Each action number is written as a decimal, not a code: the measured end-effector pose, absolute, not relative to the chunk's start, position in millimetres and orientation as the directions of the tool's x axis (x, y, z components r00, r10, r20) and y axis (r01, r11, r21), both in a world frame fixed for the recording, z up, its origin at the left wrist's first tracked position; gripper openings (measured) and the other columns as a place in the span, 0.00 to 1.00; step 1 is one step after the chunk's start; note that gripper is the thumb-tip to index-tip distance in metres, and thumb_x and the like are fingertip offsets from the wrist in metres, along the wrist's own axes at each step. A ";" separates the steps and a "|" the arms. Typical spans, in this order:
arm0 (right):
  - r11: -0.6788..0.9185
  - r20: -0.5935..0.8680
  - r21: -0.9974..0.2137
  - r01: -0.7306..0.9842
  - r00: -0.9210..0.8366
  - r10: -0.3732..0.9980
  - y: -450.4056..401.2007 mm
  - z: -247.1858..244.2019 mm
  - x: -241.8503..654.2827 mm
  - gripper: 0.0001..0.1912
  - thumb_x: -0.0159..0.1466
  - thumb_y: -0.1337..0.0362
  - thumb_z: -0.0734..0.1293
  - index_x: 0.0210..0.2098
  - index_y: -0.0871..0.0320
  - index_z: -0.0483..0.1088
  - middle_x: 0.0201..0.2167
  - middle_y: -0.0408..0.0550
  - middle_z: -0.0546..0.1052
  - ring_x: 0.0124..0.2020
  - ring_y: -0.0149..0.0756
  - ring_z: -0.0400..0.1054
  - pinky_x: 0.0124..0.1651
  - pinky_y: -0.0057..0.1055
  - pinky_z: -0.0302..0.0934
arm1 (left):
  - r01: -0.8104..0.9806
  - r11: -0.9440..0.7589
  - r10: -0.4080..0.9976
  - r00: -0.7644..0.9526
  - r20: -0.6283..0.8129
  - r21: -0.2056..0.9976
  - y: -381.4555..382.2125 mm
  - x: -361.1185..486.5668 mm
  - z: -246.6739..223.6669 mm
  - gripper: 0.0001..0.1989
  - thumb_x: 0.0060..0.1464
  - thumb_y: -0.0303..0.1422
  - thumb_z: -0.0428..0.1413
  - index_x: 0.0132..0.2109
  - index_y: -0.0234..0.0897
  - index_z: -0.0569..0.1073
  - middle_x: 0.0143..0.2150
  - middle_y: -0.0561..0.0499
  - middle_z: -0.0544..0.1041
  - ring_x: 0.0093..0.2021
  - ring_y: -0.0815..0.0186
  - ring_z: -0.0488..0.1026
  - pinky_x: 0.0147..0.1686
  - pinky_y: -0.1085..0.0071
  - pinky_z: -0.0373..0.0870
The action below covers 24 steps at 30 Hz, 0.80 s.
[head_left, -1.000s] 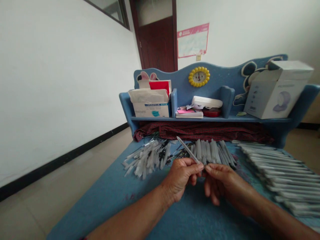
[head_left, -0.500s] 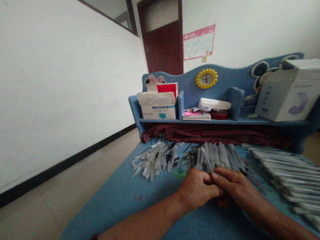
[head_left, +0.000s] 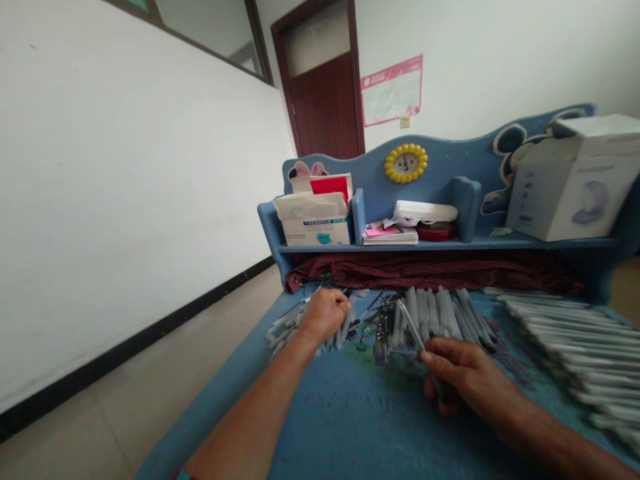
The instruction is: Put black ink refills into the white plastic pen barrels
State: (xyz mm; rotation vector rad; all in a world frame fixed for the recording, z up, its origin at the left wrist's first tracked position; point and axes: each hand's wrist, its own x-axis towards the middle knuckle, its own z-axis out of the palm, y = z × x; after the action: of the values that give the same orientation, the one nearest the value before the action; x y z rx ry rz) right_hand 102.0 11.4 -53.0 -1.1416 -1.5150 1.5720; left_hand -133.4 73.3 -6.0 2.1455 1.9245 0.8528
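My right hand grips a thin clear pen between thumb and fingers. The pen slants up and left over the table, and its lower end shows below the fingers. My left hand is over the left pile of translucent pen pieces, its fingers curled together; what they hold, if anything, is hidden. Between the hands lie small dark pen parts and a row of frosted pen barrels.
Many long pens lie in a stack on the right of the blue table. Behind, a blue shelf holds a mask box, papers and a large white box. A checked cloth lies under it.
My left hand has left the right hand and moved up and left to the pile of translucent pieces. My right hand still holds the pen in nearly the same place.
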 end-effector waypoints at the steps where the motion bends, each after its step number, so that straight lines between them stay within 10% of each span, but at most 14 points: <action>1: -0.096 -0.131 -0.990 0.107 -0.405 0.905 11.8 -54.0 101.8 0.19 0.55 0.47 0.61 0.26 0.58 0.59 0.16 0.39 0.69 0.12 0.26 0.62 0.15 0.22 0.53 | 0.886 -0.166 0.950 0.026 0.312 0.433 76.5 -136.1 -5.8 0.07 0.45 0.30 0.52 0.25 0.36 0.74 0.21 0.52 0.72 0.23 0.68 0.67 0.25 0.75 0.58; 15: -0.032 -0.091 -0.990 0.136 -0.455 0.886 13.0 -53.1 97.8 0.15 0.58 0.52 0.58 0.26 0.59 0.60 0.14 0.38 0.67 0.11 0.24 0.59 0.13 0.20 0.49 | 0.964 -0.233 0.971 0.239 0.034 -0.129 143.5 -87.1 -2.1 0.13 0.55 0.34 0.50 0.46 0.34 0.68 0.47 0.45 0.69 0.44 0.62 0.68 0.42 0.60 0.66; 24: -0.019 -0.075 -0.992 0.125 -0.461 0.884 13.8 -49.4 100.1 0.14 0.58 0.54 0.58 0.25 0.59 0.60 0.14 0.38 0.66 0.10 0.23 0.58 0.13 0.18 0.50 | 0.957 -0.259 0.966 0.256 -0.042 -0.129 156.0 -84.9 -6.5 0.15 0.55 0.35 0.50 0.49 0.35 0.65 0.48 0.45 0.68 0.44 0.62 0.68 0.41 0.60 0.67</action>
State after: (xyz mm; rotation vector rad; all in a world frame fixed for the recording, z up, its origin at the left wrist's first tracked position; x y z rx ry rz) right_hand 100.1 13.8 -49.4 -1.0657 -1.6303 1.5400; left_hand -84.9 156.0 -6.5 2.5493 1.9568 -0.1808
